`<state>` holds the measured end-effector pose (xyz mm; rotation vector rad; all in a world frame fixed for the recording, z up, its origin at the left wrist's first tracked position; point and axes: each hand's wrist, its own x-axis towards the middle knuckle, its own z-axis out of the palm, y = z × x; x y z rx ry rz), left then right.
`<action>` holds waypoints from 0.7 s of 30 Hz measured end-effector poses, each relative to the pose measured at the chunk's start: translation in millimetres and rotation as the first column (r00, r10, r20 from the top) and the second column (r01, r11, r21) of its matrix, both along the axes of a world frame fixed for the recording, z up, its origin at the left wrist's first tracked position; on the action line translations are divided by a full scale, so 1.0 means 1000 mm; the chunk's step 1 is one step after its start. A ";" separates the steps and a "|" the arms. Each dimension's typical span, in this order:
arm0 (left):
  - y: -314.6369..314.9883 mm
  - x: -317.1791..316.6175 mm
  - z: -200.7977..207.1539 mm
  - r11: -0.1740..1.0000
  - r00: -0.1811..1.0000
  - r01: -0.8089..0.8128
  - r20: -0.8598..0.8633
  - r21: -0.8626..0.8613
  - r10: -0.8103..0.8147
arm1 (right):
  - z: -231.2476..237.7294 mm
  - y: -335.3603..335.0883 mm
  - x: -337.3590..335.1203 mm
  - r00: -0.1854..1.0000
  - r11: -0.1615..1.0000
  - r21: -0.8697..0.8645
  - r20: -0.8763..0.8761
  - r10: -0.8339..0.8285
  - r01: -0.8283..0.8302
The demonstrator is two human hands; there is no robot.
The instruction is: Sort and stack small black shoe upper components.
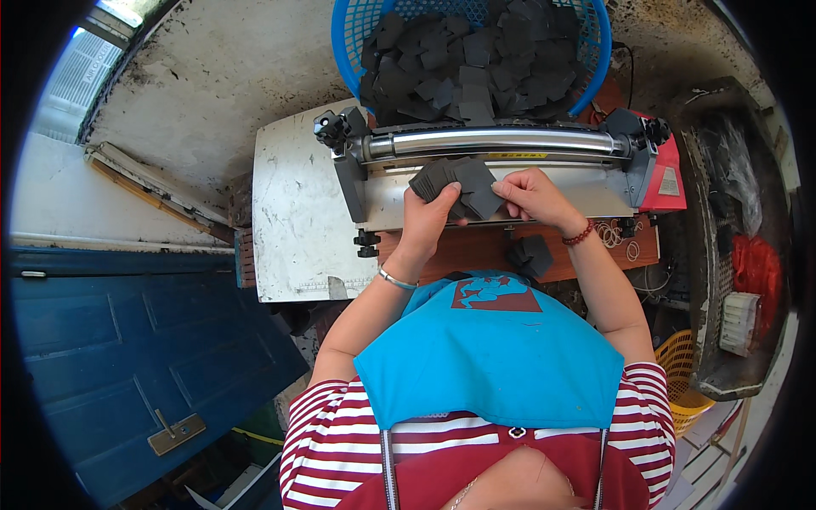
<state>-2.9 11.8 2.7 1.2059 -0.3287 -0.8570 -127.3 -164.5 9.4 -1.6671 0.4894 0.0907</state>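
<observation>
My left hand (431, 218) is closed round a fanned stack of thin black square pieces (442, 178), its thumb lying on top. At the stack's right side, my right hand (532, 197) pinches the edge of one black square piece (478, 189) between thumb and fingers. Both hands are over the front plate of a roller machine (586, 185), just on my side of its shiny metal roller (501, 142). More black pieces (530, 255) lie in a small pile on the brown wooden board below my hands.
A blue plastic basket (343, 53) heaped with black pieces (476, 68) stands behind the roller. To the left is a worn white tabletop (297, 204). Rubber bands (610, 233) lie on the board at right. A dark trough (710, 255) and a yellow basket (677, 361) stand farther right.
</observation>
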 end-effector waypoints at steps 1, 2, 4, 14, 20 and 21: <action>-0.001 0.000 0.000 1.000 1.000 -0.012 -0.003 0.000 0.012 | -0.001 0.001 -0.001 1.000 1.000 -0.001 0.000 0.001 -0.001; 0.000 0.000 0.000 1.000 1.000 -0.013 -0.003 -0.001 0.013 | -0.002 0.001 -0.001 1.000 1.000 -0.020 0.009 0.005 -0.004; 0.001 0.001 -0.001 0.999 0.999 -0.034 0.000 0.006 0.034 | -0.003 0.000 -0.002 1.000 0.999 -0.040 0.018 0.009 -0.008; 0.003 0.006 -0.005 0.997 0.992 -0.073 0.108 0.039 0.068 | 0.000 -0.015 0.008 0.964 0.939 -0.322 -0.192 -0.185 0.116; -0.002 0.004 0.000 0.999 0.999 -0.037 -0.010 -0.026 0.037 | 0.007 0.005 0.001 1.000 0.996 -0.090 0.009 0.012 -0.011; 0.000 0.007 -0.001 0.998 0.998 -0.054 -0.038 -0.032 0.053 | 0.008 0.003 -0.001 1.000 0.996 -0.090 0.009 0.012 -0.011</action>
